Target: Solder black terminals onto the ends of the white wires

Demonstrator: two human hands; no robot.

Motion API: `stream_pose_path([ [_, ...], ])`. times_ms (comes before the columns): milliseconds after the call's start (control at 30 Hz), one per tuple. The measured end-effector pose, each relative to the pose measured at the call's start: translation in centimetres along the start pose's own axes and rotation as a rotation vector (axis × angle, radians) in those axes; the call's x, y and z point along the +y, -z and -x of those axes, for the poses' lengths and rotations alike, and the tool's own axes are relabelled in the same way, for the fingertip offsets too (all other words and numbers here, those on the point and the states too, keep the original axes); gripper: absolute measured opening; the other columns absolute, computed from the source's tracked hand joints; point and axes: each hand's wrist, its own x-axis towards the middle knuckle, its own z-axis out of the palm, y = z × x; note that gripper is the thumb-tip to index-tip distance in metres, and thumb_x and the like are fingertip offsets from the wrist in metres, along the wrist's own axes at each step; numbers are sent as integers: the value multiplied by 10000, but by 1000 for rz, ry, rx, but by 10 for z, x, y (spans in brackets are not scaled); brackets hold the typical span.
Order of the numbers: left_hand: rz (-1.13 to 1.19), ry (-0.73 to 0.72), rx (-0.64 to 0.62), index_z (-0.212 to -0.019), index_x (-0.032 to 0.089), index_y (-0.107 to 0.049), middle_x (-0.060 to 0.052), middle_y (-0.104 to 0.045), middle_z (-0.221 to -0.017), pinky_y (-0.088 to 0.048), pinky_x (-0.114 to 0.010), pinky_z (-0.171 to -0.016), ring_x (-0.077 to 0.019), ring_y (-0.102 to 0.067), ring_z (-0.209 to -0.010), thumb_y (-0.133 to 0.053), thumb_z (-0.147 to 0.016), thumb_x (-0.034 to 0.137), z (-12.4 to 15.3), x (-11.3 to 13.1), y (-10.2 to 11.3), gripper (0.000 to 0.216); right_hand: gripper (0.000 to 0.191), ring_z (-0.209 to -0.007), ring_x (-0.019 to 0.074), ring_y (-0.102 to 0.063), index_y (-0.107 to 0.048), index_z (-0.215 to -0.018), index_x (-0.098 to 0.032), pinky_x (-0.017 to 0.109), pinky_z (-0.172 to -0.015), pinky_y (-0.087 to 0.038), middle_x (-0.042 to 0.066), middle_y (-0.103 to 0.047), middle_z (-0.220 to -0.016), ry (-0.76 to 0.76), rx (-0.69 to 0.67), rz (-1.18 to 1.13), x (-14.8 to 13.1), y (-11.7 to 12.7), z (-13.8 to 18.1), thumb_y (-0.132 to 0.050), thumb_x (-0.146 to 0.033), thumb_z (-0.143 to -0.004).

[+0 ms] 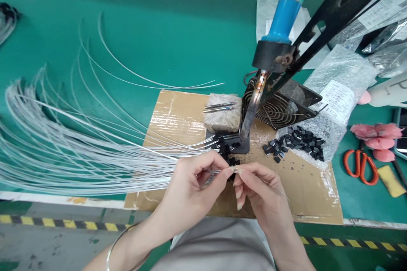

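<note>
My left hand (197, 188) is closed in a pinch on a thin white wire, its thumb and forefinger meeting near the wire's end. Fingertip to fingertip with it, my right hand (262, 186) also pinches thin wire (280, 190), a fine strand of which trails out past the palm. The exact join between the fingertips is hidden. Just beyond them lie small black connectors (226, 149) at the ends of a large bundle of white wires (127, 173). Above stands a blue-handled soldering iron (281, 21), tip pointing down to a small dark base.
Brown cardboard (305, 194) covers the green bench under my hands. Behind are a fibrous pad (222, 118) with metal sticks on it and a black fan (280, 106). To the right, loose black connectors (302, 143) spill from a bubble bag (343, 76), near orange-handled scissors (359, 167) and a yellow sponge (391, 181).
</note>
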Motion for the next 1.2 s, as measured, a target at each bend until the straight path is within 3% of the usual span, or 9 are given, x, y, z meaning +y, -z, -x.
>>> stream_pose_path([
  [433,-142,-162,179,-769,186,-703,26,-634,-602,-363,-225,-474,-94,-467,-507,-628,-974,165,7,-9,-16,219,166,-457,67,-624,-881,-780,-219,126,-451,-588,-3,-747,-629,44,53,-58,6,-5,1,-957,-365,-760],
  [600,-128,-185,199,-777,195,-713,38,-619,-598,-345,-222,-468,-90,-429,-501,-641,-971,164,9,-10,-17,210,166,-458,67,-631,-880,-780,-225,129,-457,-599,-4,-759,-641,63,59,-71,7,-7,2,-967,-365,-754],
  [900,-46,-94,197,-769,190,-711,20,-658,-612,-388,-213,-463,-100,-516,-499,-657,-960,213,6,-6,-15,199,158,-560,113,-734,-896,-885,-255,186,-540,-668,11,-815,-734,132,58,49,8,0,3,-932,-394,-818],
  [1200,-122,-199,239,-795,193,-732,28,-693,-627,-393,-193,-465,-85,-531,-501,-675,-951,151,7,-5,-16,171,108,-539,131,-742,-888,-884,-264,214,-517,-667,10,-817,-724,202,77,158,9,4,5,-894,-371,-871],
])
